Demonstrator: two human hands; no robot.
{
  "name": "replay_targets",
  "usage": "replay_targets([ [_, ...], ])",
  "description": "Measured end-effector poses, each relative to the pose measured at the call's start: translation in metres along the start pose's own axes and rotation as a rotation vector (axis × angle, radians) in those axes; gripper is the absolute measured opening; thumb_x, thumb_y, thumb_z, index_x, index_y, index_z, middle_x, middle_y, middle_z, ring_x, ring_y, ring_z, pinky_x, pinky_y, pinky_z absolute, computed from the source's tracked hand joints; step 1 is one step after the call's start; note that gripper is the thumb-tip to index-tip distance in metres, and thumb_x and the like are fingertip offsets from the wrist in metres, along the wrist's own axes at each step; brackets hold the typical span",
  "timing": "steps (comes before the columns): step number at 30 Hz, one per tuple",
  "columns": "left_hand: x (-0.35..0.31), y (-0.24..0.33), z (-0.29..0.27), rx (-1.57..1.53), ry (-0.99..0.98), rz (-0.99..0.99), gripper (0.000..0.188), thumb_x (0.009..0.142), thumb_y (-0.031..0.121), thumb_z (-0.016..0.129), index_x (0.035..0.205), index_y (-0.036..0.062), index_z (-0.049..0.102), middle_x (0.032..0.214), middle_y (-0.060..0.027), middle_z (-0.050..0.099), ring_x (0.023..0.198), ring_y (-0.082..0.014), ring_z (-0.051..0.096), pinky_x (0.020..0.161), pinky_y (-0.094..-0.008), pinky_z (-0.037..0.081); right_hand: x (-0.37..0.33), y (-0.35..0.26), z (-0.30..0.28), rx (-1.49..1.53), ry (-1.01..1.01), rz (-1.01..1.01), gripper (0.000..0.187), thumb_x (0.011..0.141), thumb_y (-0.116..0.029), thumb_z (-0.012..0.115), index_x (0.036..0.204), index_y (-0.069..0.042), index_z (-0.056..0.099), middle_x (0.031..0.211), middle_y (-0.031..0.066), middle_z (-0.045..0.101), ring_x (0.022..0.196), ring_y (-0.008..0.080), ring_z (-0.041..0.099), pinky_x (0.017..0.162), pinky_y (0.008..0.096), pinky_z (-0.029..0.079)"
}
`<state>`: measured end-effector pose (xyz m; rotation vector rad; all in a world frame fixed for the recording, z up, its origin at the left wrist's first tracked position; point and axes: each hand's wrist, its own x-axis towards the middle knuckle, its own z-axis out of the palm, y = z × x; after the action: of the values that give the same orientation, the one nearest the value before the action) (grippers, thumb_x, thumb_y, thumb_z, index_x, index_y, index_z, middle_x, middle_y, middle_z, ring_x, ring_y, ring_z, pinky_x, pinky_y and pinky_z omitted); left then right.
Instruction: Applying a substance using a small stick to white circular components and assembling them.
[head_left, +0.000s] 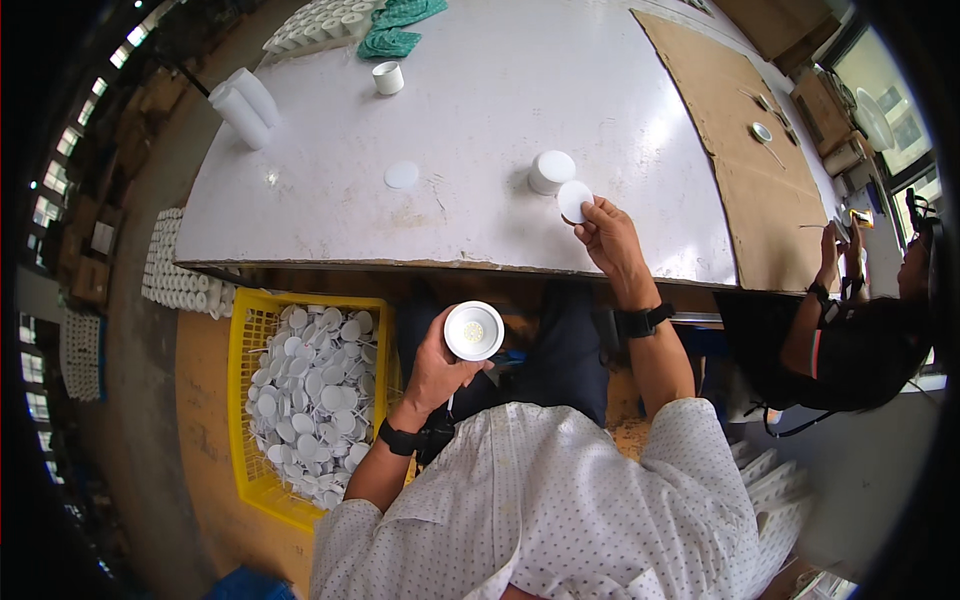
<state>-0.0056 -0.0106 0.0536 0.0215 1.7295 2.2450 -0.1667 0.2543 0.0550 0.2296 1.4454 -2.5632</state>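
My left hand (430, 375) is closed around a white round downlight (473, 331), held over my lap in front of the table edge. Its face is turned up, with a yellowish LED patch in the centre. Over the table, my right hand (612, 242) pinches a thin white disc (574, 202) by its edge between thumb and fingers. Just behind that disc stands a short white stack of discs (553, 171); whether the two touch I cannot tell. Farther left, a single white disc (402, 175) lies flat on the white table (480, 110).
A yellow basket (241, 410) full of white discs with wires stands left of my lap. A white cup-shaped part (388, 78), white rolls (243, 108) and a green cloth (395, 28) are on the table. Cardboard (735, 140) covers its right side, where a co-worker (850, 340) sits.
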Motion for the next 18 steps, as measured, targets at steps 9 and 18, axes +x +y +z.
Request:
replay_targets([
  [9,0.035,0.010,0.026,-0.082,-0.030,0.108,0.068,0.076,-0.008,0.058,0.134,0.0011,0.023,0.123,-0.0126,0.044,0.104,-0.0194,0.054,0.078,-0.0308,0.054,-0.065,0.025,0.024,-0.303,-0.152,0.127,0.017,0.085,-0.014,0.062,0.095,0.000,0.058,0.077,0.0045,0.062,0.062,0.0088,0.058,0.053,0.0179,0.048],
  [18,0.030,-0.008,0.029,-0.041,-0.010,0.168,0.074,0.076,0.008,0.067,0.134,-0.0002,0.023,0.123,-0.0141,0.045,0.110,-0.0199,0.049,0.094,-0.0322,0.042,-0.086,0.061,0.038,-0.453,-0.191,0.105,0.022,0.080,-0.016,0.069,0.092,-0.002,0.057,0.075,0.0004,0.059,0.063,0.0042,0.053,0.053,0.0174,0.045],
])
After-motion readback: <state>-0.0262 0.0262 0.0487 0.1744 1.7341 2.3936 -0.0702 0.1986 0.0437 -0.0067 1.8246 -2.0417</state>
